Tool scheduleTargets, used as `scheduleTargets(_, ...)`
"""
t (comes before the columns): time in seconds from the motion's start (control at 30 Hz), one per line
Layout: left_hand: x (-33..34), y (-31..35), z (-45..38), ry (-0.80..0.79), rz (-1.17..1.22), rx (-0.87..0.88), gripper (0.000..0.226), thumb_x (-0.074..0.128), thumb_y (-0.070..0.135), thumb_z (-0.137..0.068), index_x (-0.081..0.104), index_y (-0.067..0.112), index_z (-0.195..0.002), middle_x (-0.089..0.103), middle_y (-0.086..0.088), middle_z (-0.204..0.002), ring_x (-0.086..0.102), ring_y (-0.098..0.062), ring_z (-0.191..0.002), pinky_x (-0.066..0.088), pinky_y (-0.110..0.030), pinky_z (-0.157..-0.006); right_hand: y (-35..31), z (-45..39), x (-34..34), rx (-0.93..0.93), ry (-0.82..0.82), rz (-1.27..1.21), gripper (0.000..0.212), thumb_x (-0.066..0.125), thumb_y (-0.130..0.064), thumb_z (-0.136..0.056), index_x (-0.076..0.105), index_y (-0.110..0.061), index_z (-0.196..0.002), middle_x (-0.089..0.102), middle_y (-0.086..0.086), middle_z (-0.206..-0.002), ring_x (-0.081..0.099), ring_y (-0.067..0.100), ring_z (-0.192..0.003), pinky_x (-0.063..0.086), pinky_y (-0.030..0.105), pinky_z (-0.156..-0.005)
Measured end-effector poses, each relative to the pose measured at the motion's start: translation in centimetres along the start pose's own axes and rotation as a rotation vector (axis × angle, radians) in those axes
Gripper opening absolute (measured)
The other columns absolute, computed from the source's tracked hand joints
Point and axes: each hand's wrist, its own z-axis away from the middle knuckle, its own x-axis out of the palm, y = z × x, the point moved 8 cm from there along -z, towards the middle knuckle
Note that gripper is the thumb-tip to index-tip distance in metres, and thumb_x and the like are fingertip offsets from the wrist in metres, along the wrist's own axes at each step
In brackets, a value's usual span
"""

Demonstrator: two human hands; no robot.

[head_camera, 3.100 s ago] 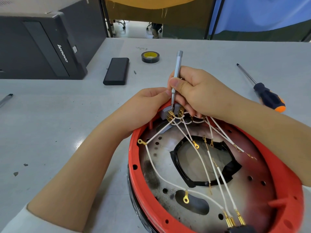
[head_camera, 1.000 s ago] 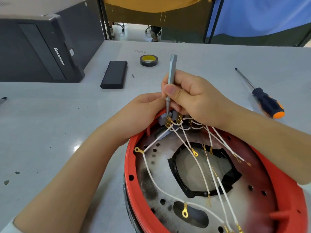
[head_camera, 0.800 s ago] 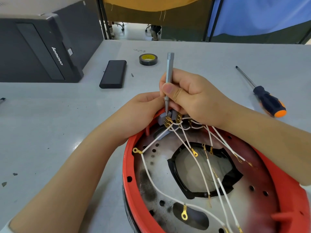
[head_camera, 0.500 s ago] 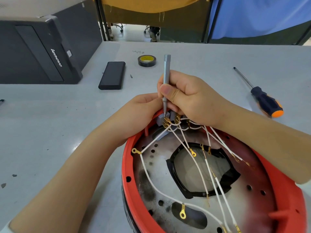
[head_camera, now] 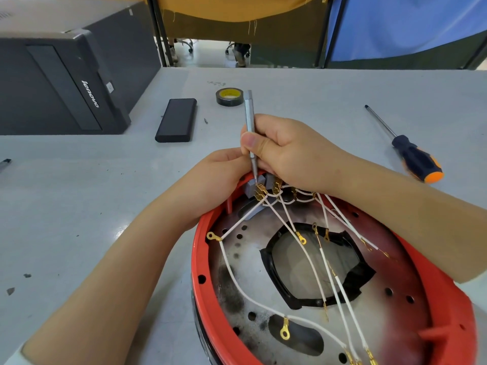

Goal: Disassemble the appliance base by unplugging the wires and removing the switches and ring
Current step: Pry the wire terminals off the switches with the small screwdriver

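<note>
Two hands met at the far rim of the red base (head_camera: 448,306), which lay open side up on the desk (head_camera: 79,201). The right hand (head_camera: 297,154) pinched a slim grey tool (head_camera: 249,119) upright, its tip down on the grey switches (head_camera: 257,184) where the white wires (head_camera: 297,238) plug in. The left hand (head_camera: 213,177) curled round the rim just beside the switches; how tight its grip was I could not tell. An orange-tipped screwdriver (head_camera: 413,159) lay well apart to the right, tape (head_camera: 229,96) beyond.
</note>
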Motion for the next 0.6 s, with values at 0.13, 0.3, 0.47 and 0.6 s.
scheduleTargets(0.13,0.1,0.3,-0.1,-0.014,-0.020,0.061,0.043,0.043,0.028,-0.099,0.073,0.042,-0.071,0.072,0.017,-0.076,0.064,0.007,-0.072,0.043,-0.003,-0.062,0.1,0.9,-0.2,-0.027,0.021,-0.155,0.023,0.037,-0.014,-0.102,0.045,-0.019,-0.082,0.047,-0.017,-0.047,0.045,-0.002,-0.045,0.037,0.010,-0.049)
scheduleTargets(0.3,0.0,0.3,-0.2,-0.010,-0.036,0.074,0.041,0.043,0.029,-0.098,0.072,0.047,-0.074,0.072,0.019,-0.083,0.066,0.006,-0.082,0.044,-0.003,-0.066,0.2,0.8,-0.2,-0.043,0.017,-0.068,0.023,0.038,-0.018,-0.102,0.045,-0.023,-0.082,0.046,-0.021,-0.049,0.045,-0.001,-0.048,0.034,0.013,-0.053)
scheduleTargets(0.47,-0.2,0.3,0.0,0.014,-0.020,0.041,0.043,0.044,0.027,-0.098,0.071,0.029,-0.065,0.068,0.017,-0.062,0.061,0.008,-0.058,0.040,-0.002,-0.051,0.1,0.2,-0.1,-0.009,0.023,-0.010,0.025,0.042,-0.021,-0.101,0.050,-0.027,-0.078,0.051,-0.016,-0.055,0.048,0.000,-0.052,0.042,0.021,-0.059)
scheduleTargets(0.6,-0.3,0.4,0.1,0.042,-0.016,0.033,0.033,0.043,0.018,-0.098,0.064,0.020,-0.071,0.062,0.017,-0.051,0.055,0.010,-0.048,0.037,-0.001,-0.046,-0.2,-0.5,0.0,0.035,-0.005,0.101,0.027,0.045,-0.026,-0.100,0.056,-0.022,-0.076,0.055,-0.008,-0.064,0.050,0.002,-0.057,0.047,0.028,-0.065)
